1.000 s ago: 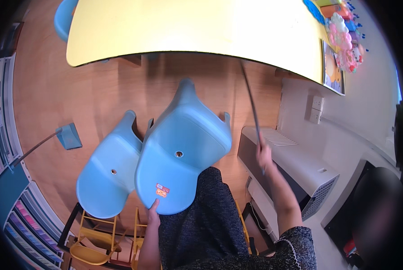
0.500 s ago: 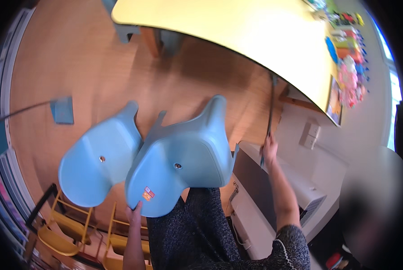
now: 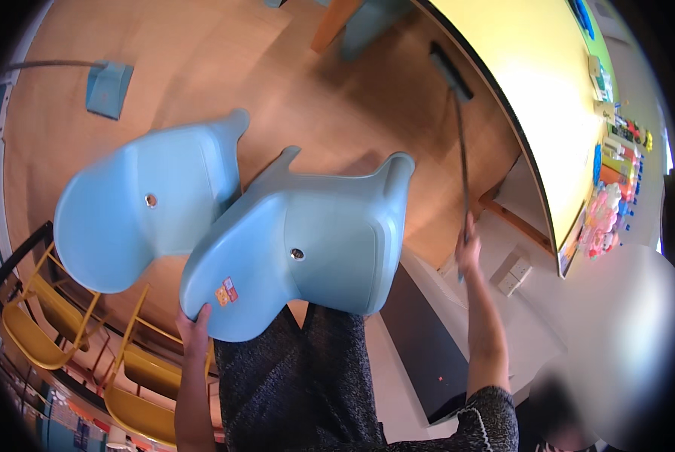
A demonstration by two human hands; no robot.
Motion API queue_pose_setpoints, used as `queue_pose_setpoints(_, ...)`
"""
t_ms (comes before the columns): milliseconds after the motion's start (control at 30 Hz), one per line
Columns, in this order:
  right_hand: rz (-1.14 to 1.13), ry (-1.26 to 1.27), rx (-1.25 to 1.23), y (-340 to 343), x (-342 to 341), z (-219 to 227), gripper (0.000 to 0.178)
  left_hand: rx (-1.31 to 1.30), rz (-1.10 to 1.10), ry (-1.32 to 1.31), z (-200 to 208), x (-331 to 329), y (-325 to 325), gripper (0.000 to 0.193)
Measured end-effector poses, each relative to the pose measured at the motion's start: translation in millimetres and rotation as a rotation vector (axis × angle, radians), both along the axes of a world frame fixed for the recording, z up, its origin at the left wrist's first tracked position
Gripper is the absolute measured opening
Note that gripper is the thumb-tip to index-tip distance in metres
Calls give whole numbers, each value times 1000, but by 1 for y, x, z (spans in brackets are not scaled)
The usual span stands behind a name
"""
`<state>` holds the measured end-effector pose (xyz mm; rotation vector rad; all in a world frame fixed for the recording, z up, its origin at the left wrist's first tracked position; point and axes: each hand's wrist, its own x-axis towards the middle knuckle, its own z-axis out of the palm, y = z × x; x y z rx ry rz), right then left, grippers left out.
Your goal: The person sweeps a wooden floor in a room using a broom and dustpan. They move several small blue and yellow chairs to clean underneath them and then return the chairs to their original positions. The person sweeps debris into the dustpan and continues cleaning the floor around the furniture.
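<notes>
My left hand (image 3: pixel 194 328) grips the backrest edge of a light blue plastic chair (image 3: pixel 337 233), thumb on top beside a small sticker. This chair is tilted back toward me. A second blue chair (image 3: pixel 142 203) stands at its left, partly overlapped by it. On the right, my right hand (image 3: pixel 468 248) is closed around the thin handle of a broom (image 3: pixel 452 71). The broom's dark head lies on the floor beside the yellow table's edge, its long handle running back to my hand.
The yellow table (image 3: pixel 526 83) curves along the upper right, with small toys (image 3: pixel 601 218) at its far side. A blue dustpan (image 3: pixel 109 90) with a long handle lies upper left. Yellow-framed seats (image 3: pixel 44 324) stand lower left. A dark-fronted white unit (image 3: pixel 428 346) is by my right leg.
The view has turned, so table and dustpan shift. The broom head, hidden before under the table, now shows on the floor. Both hands keep their holds.
</notes>
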<state>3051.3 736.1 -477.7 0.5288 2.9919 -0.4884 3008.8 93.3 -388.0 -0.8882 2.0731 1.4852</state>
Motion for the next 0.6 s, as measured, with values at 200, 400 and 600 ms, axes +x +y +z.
queue_pose_setpoints(200,-492,-658,-397,-84,170,180,48,63,-6,-44,-13,17,-23,34)
queue_pose_setpoints(400,-867,-526,-518,-78,125,183,47,61,21,-137,-16,18,-39,32)
queue_pose_setpoints(600,-597,-172,-510,-12,-148,14,39,46,48,-177,-11,9,-37,30)
